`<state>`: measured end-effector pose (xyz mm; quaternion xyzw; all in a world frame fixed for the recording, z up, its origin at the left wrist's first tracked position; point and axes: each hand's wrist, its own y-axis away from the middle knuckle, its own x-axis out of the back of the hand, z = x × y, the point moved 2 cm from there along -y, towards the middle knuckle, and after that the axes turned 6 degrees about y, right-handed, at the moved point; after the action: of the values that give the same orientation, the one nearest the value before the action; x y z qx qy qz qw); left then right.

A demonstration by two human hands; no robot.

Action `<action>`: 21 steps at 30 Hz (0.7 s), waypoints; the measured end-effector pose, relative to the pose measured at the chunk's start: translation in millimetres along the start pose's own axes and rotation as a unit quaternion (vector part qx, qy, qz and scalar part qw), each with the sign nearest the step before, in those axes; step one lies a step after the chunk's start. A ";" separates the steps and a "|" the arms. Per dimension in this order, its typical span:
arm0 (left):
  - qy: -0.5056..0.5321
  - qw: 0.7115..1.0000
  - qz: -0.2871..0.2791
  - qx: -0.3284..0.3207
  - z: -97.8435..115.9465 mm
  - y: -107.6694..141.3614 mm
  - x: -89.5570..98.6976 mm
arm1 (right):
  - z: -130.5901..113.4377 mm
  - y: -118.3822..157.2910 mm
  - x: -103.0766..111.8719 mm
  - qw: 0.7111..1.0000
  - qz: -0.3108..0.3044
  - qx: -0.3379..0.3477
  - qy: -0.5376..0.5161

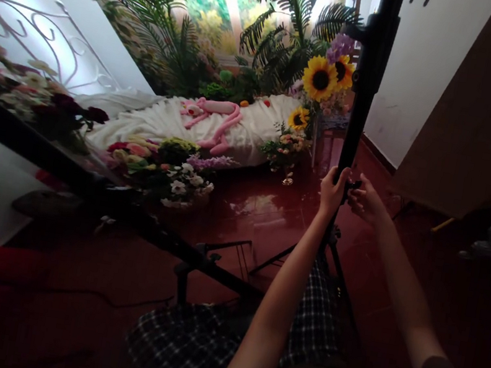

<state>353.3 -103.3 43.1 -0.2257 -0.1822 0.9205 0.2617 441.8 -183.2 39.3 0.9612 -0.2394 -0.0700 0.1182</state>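
Observation:
A black upright stand [368,73] rises in front of me, with tripod legs spread near the floor. My left hand [333,189] is wrapped round its pole, thumb up along the side facing me. Just to the right, my right hand [367,201] has its fingertips at a small dark knob [354,184] that juts from the pole. The fingers are bent and seem to pinch the knob, though its far side is hidden.
Another black pole [144,227] slants across the left. Behind lies a bed with a white sheet [143,120] and a pink plush toy [218,120]. Sunflowers [320,78], flower bunches [180,179] and palm leaves surround it. A brown panel [463,120] leans at right.

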 end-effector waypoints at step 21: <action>0.031 0.999 -0.002 0.027 -1.7 -0.7 -1.5 | -23.0 -8.1 39.7 0.972 -0.142 0.102 0.155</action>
<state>355.6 -103.3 42.5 -0.2468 -0.1489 0.9172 0.2749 484.5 -190.7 56.2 0.9915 -0.0845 0.0887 0.0443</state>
